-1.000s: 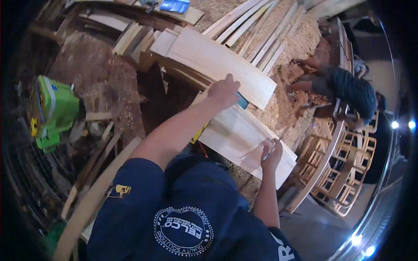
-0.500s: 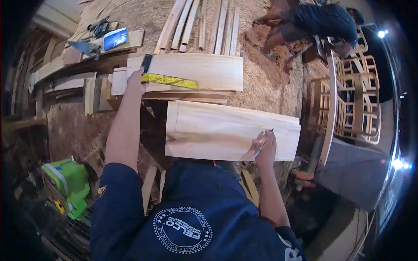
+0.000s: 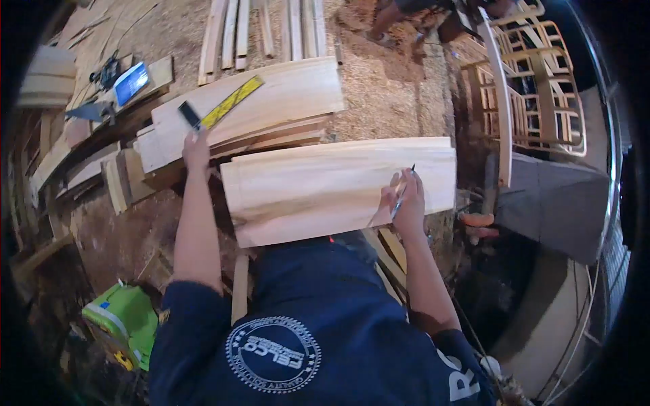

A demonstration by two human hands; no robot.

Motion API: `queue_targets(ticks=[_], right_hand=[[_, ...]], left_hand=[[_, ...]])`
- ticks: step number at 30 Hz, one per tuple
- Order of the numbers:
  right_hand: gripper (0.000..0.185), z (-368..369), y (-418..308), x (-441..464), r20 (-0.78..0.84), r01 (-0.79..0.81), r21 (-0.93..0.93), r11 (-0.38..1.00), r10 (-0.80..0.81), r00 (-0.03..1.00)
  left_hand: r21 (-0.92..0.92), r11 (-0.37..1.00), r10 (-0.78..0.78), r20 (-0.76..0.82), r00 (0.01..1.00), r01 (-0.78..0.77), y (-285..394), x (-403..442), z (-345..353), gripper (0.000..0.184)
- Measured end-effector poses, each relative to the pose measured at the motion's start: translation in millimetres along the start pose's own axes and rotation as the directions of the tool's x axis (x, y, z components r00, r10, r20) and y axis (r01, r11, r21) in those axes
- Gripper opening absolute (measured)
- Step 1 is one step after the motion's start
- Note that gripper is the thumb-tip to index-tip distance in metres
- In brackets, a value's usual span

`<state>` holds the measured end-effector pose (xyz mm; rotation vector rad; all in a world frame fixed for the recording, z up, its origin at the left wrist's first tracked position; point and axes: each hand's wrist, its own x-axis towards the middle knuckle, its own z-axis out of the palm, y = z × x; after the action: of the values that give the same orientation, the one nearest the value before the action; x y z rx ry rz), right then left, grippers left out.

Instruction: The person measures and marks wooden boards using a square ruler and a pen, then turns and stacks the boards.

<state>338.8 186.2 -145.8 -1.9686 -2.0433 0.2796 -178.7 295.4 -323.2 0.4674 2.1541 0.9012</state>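
My left hand [image 3: 196,150] is closed on the corner of a try square with a yellow blade [image 3: 233,101] and a black stock. The square's blade slants up to the right over a pale board [image 3: 298,84] on top of a stack. My right hand [image 3: 411,206] grips a thin pencil [image 3: 399,203], its dark tip pointing up and away from me. Beneath that hand lies another wide pale board [image 3: 311,186], close in front of my body. A line runs across this board near its left end.
Long wooden strips [image 3: 244,30] lie on sawdust at the back. A phone-like device [image 3: 131,84] rests on boards at the left, beside a green container [image 3: 125,314] lower down. Slatted wooden frames [image 3: 535,81] stand at the right. Part of another person [image 3: 389,20] shows at the top.
The whole view has shifted and turned. My left hand has swung the try square so its blade now angles upward instead of pointing right. My right hand still holds the pencil over the near board.
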Motion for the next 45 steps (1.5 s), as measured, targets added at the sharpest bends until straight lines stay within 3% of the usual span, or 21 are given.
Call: queue_targets(ticks=[1, 2, 3, 5, 9, 12, 15, 18, 19, 21, 23, 24, 25, 26, 27, 29, 32, 33, 36, 39, 45], right_hand=[[0.058, -4, 15, 2, -0.027, -0.093, 0.012, 0.996, 0.093, 0.995], [0.057, -8, 34, 5, -0.052, -0.183, 0.031, 0.983, 0.184, 0.981], [0.056, -11, 54, 7, -0.093, -0.254, 0.014, 0.967, 0.254, 0.963], [0.057, -19, 97, 10, -0.188, -0.375, -0.045, 0.926, 0.361, 0.913], [0.056, -16, 199, 28, -0.227, -0.5, -0.163, 0.851, 0.461, 0.858], [0.051, -31, 210, 46, -0.037, -0.556, -0.068, 0.828, 0.555, 0.831], [0.051, -34, 210, 53, -0.012, -0.573, -0.094, 0.814, 0.575, 0.818], [0.061, -32, 219, 53, -0.035, -0.622, -0.06, 0.781, 0.621, 0.783], [0.058, -24, 242, 49, -0.031, -0.639, 0.168, 0.751, 0.652, 0.758], [0.053, 2, 308, 46, 0.015, -0.576, 0.588, 0.568, 0.704, 0.71], [0.051, -88, 195, 64, 0.053, -0.256, 0.963, 0.086, 0.87, 0.491], [0.057, -106, 194, 67, 0.142, -0.191, 0.98, -0.062, 0.889, 0.436], [0.061, -110, 232, 54, 0.268, -0.135, 0.959, -0.247, 0.652, 0.709], [0.066, -110, 264, 40, 0.307, -0.146, 0.887, -0.438, 0.323, 0.895], [0.068, -109, 263, 36, 0.313, -0.134, 0.887, -0.443, 0.361, 0.878], [0.072, -111, 243, 48, 0.323, -0.114, 0.883, -0.456, 0.411, 0.853], [0.073, -73, 302, 36, 0.319, -0.096, 0.785, -0.612, 0.267, 0.909], [0.075, -71, 305, 36, 0.315, -0.089, 0.863, -0.497, 0.392, 0.864], [0.072, -75, 297, 32, 0.376, -0.085, 0.816, -0.572, 0.412, 0.83], [0.069, -70, 306, 22, 0.312, -0.149, 0.777, -0.611, 0.169, 0.935], [0.072, -83, 292, 36, 0.348, -0.137, 0.821, -0.555, 0.294, 0.89]], left_hand=[[-0.204, 0.966, -0.114, 0.207, 0.972, 0.157, 25, -42, -20, 0.073], [-0.264, 0.944, -0.106, 0.327, 0.939, 0.198, 28, -69, -32, 0.064], [-0.267, 0.952, -0.027, 0.411, 0.911, 0.149, 36, -96, -42, 0.06], [-0.164, 0.971, -0.085, 0.453, 0.888, 0.176, 45, -143, -55, 0.052], [-0.067, 0.995, 0.092, 0.359, 0.929, -0.073, 35, -192, -56, 0.039], [-0.063, 0.995, 0.091, 0.32, 0.943, -0.075, 32, -203, -48, 0.039], [-0.034, 0.997, 0.08, 0.16, 0.984, -0.075, 22, -201, -33, 0.039], [-0.042, 0.997, 0.063, 0.1, 0.993, -0.059, 54, -236, -39, 0.055], [-0.145, 0.987, -0.069, -0.03, 0.997, 0.064, 77, -254, -39, 0.059], [-0.391, 0.888, -0.354, -0.243, 0.903, 0.243, 116, -282, -36, 0.068], [-0.683, 0.73, -0.138, -0.144, 0.98, 0.002, 103, -289, -58, 0.069], [-0.795, 0.6, -0.014, -0.121, 0.993, -0.089, 95, -292, -70, 0.07], [-0.854, 0.511, 0.141, -0.028, 0.99, -0.097, 87, -292, -75, 0.067], [-0.903, 0.421, 0.296, 0.048, 0.954, -0.086, 74, -291, -80, 0.065], [-0.941, 0.334, 0.445, 0.101, 0.89, -0.06, 59, -293, -85, 0.063], [-0.951, 0.289, 0.402, 0.014, 0.916, -0.112, 41, -295, -71, 0.064], [-0.969, 0.2, 0.397, -0.057, 0.916, -0.147, 31, -304, -59, 0.064], [-0.975, 0.174, 0.403, -0.06, 0.913, -0.141, 26, -307, -60, 0.064], [-0.964, 0.194, 0.358, -0.102, 0.928, -0.181, -2, -302, -65, 0.067], [-0.98, 0.127, 0.38, -0.094, 0.92, -0.152, -20, -306, -66, 0.069], [-0.978, 0.16, 0.349, -0.073, 0.934, -0.136, -24, -293, -70, 0.069]])
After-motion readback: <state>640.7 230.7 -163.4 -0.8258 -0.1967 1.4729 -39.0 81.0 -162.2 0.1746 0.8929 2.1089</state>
